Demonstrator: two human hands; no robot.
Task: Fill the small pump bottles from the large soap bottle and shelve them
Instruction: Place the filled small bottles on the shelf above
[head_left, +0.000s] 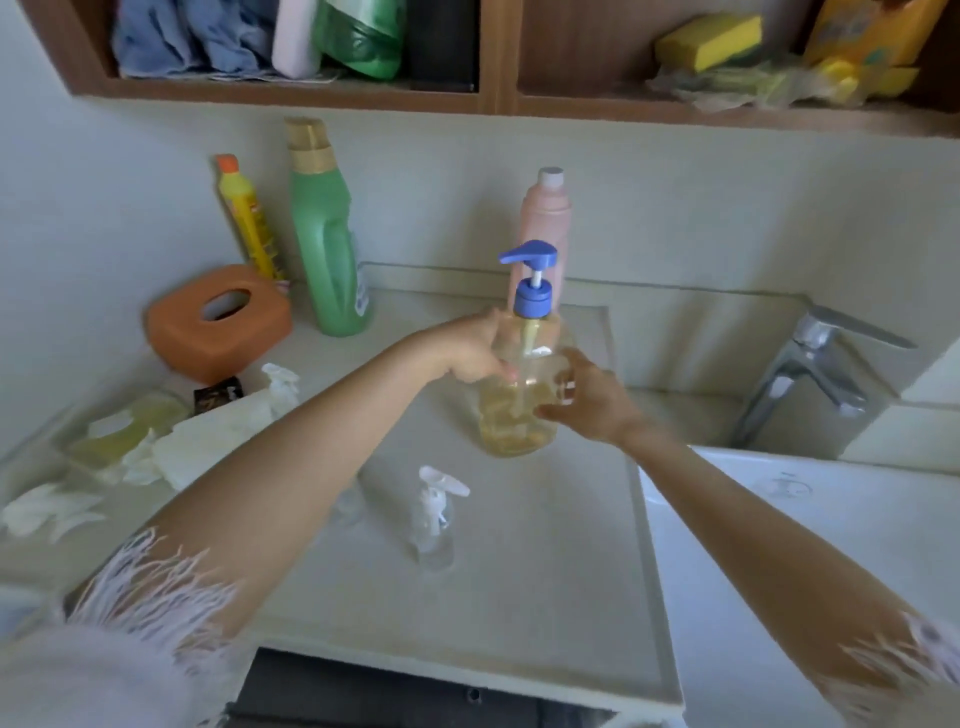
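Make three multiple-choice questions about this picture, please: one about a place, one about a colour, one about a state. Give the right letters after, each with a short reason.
1. Where does the small clear pump bottle stand?
A. on the wooden shelf
B. on the counter, nearer the camera than the large soap bottle
C. in the sink

2. What colour is the pump of the large soap bottle?
A. blue
B. orange
C. white

3. How is the large soap bottle handled?
A. it lies on its side, untouched
B. only one hand touches it
C. both hands hold it upright

Answers:
1 B: it stands on the counter, below the arms in the picture.
2 A: the pump head and its collar are blue.
3 C: the left hand and the right hand grip its sides, and the pump points up.
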